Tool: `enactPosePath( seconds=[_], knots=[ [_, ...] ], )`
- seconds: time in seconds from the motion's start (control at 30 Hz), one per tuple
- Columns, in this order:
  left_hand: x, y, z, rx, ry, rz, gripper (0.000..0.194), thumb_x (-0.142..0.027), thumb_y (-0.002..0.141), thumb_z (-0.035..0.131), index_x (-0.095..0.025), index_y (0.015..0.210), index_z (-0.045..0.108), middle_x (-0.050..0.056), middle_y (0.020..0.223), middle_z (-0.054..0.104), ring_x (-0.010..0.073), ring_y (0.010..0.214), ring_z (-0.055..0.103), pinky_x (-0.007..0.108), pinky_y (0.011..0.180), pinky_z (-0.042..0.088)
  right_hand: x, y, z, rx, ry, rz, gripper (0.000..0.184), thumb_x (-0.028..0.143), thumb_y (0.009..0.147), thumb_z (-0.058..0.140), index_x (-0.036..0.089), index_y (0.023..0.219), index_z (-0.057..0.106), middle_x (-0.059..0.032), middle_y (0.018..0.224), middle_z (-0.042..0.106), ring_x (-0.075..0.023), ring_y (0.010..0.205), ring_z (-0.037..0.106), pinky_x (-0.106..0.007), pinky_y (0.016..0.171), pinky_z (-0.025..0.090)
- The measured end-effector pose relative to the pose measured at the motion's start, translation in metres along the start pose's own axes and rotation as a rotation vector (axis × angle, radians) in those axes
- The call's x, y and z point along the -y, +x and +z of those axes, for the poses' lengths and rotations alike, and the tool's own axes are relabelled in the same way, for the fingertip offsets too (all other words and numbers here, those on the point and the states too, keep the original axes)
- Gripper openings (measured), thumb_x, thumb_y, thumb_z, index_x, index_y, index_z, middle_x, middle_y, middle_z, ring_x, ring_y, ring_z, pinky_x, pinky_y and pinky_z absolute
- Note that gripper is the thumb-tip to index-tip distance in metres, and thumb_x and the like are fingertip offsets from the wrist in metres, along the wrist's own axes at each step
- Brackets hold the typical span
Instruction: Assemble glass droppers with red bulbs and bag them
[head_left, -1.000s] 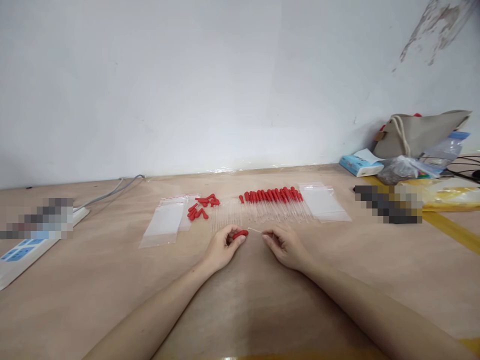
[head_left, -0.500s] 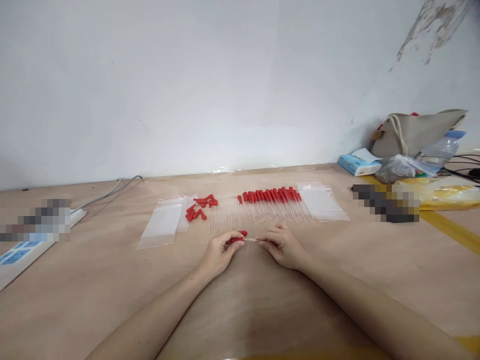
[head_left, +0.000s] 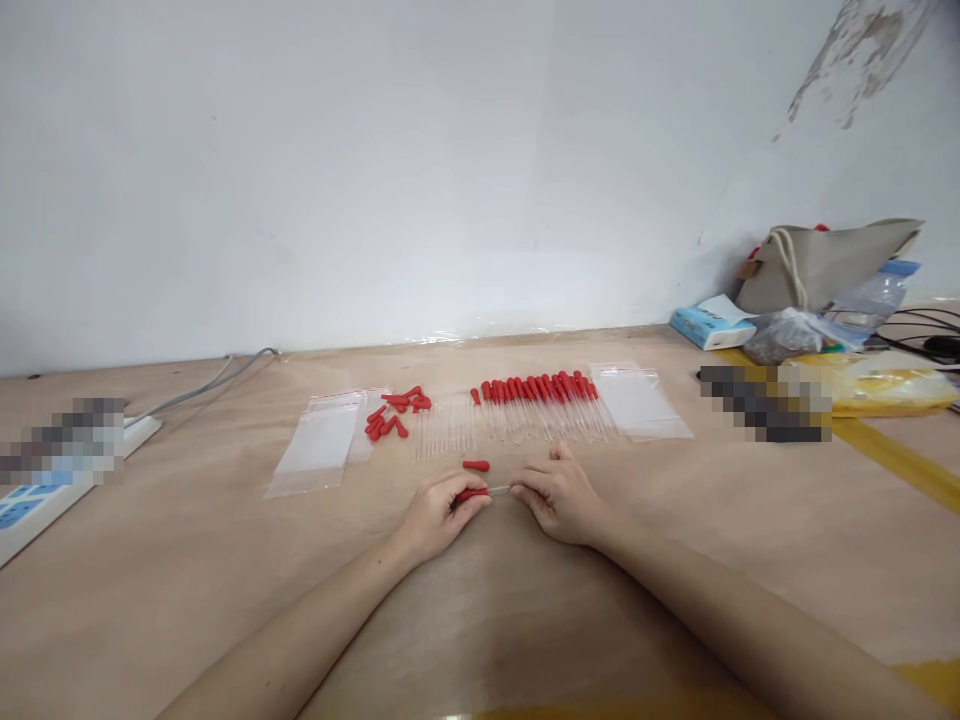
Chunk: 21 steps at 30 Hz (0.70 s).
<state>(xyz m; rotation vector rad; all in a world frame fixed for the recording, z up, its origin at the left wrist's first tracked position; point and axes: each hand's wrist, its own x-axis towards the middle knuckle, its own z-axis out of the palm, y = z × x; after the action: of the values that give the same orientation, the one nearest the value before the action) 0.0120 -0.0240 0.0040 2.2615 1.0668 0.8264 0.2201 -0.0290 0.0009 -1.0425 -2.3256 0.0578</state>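
Clock from the midpoint between the hands, 12 = wall. Left hand [head_left: 439, 517] at 9, thumb and fingers pinching a red rubber bulb [head_left: 472, 494], open end toward 3. Right hand [head_left: 559, 503] at 3, fingertips closed on a clear tube [head_left: 499, 490] that runs between the hands and meets the bulb's mouth. Insertion depth: can't tell. The tube's other end is hidden in the right fingers.

Closest clutter: loose red bulb [head_left: 476, 466] at 11, lying just beyond the left fingers. Bare clear tubes [head_left: 445, 430] side by side past it, also 11. Pile of red bulbs [head_left: 386, 427] at 10. Row of bulb-capped droppers [head_left: 540, 395] at 1, beyond the right hand. Clear zip bags [head_left: 315, 445] between 9 and 10, another zip bag [head_left: 641, 405] at 2. Farther out: blue tissue box [head_left: 712, 325] at 2, power strip [head_left: 75, 490] at 9.
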Motion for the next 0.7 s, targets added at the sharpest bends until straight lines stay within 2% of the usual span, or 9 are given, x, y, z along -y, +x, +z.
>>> enactPosePath(
  seconds=[0.23, 0.33, 0.43, 0.5, 0.53, 0.63, 0.7],
  knots=[
    [0.0, 0.001, 0.001, 0.028, 0.021, 0.0, 0.02, -0.034, 0.083, 0.047, -0.019, 0.085, 0.059, 0.003, 0.078, 0.06, 0.0139, 0.069, 0.055, 0.026, 0.065, 0.046, 0.006, 0.005, 0.002, 0.041, 0.015, 0.019, 0.023, 0.021, 0.085, 0.039, 0.018, 0.073, 0.057, -0.0003, 0.065, 0.059, -0.0103, 0.058, 0.048, -0.029, 0.064, 0.023],
    [0.002, 0.005, -0.002, -0.027, 0.012, 0.015, 0.018, -0.032, 0.084, 0.047, -0.019, 0.088, 0.059, 0.004, 0.083, 0.061, 0.0149, 0.075, 0.057, 0.027, 0.069, 0.046, 0.008, 0.01, -0.003, 0.062, 0.005, 0.034, 0.021, 0.022, 0.085, 0.04, 0.018, 0.074, 0.058, -0.0007, 0.068, 0.062, -0.0113, 0.061, 0.052, -0.029, 0.066, 0.026],
    [0.006, 0.01, -0.006, -0.119, 0.087, 0.073, 0.027, -0.032, 0.08, 0.054, -0.021, 0.104, 0.055, 0.007, 0.101, 0.057, 0.0192, 0.094, 0.053, 0.033, 0.082, 0.043, 0.007, 0.013, -0.012, 0.084, -0.026, 0.071, 0.018, 0.023, 0.081, 0.046, 0.02, 0.07, 0.06, -0.001, 0.067, 0.064, -0.0135, 0.063, 0.054, -0.03, 0.066, 0.029],
    [0.01, 0.013, -0.008, -0.129, 0.147, 0.081, 0.04, -0.031, 0.077, 0.058, -0.023, 0.115, 0.049, 0.008, 0.108, 0.052, 0.0211, 0.101, 0.049, 0.035, 0.086, 0.041, 0.002, 0.015, -0.018, 0.096, 0.017, 0.187, 0.016, 0.022, 0.077, 0.05, 0.02, 0.067, 0.061, -0.0012, 0.064, 0.064, -0.0139, 0.06, 0.054, -0.028, 0.061, 0.032],
    [0.011, 0.014, -0.008, -0.111, 0.164, 0.071, 0.04, -0.03, 0.077, 0.057, -0.024, 0.116, 0.049, 0.007, 0.107, 0.052, 0.0208, 0.1, 0.05, 0.035, 0.085, 0.041, -0.002, 0.015, -0.021, 0.095, 0.066, 0.279, 0.016, 0.022, 0.077, 0.05, 0.02, 0.065, 0.062, -0.0011, 0.063, 0.063, -0.0137, 0.058, 0.054, -0.027, 0.058, 0.033],
    [0.012, 0.015, -0.007, -0.049, 0.152, 0.024, 0.023, -0.024, 0.082, 0.05, -0.024, 0.104, 0.057, 0.004, 0.095, 0.054, 0.0164, 0.085, 0.054, 0.03, 0.076, 0.044, -0.015, 0.021, -0.023, 0.08, 0.239, 0.536, 0.021, 0.028, 0.076, 0.05, 0.019, 0.06, 0.06, -0.0008, 0.055, 0.06, -0.0127, 0.05, 0.052, -0.023, 0.047, 0.034],
    [0.011, 0.016, -0.006, -0.056, 0.129, -0.001, 0.016, -0.022, 0.083, 0.048, -0.022, 0.094, 0.06, 0.003, 0.091, 0.055, 0.0151, 0.08, 0.054, 0.028, 0.071, 0.044, -0.023, 0.028, -0.021, 0.015, 0.312, 0.597, 0.024, 0.031, 0.076, 0.049, 0.018, 0.058, 0.057, -0.001, 0.054, 0.059, -0.0128, 0.049, 0.052, -0.023, 0.046, 0.034]
  ],
)
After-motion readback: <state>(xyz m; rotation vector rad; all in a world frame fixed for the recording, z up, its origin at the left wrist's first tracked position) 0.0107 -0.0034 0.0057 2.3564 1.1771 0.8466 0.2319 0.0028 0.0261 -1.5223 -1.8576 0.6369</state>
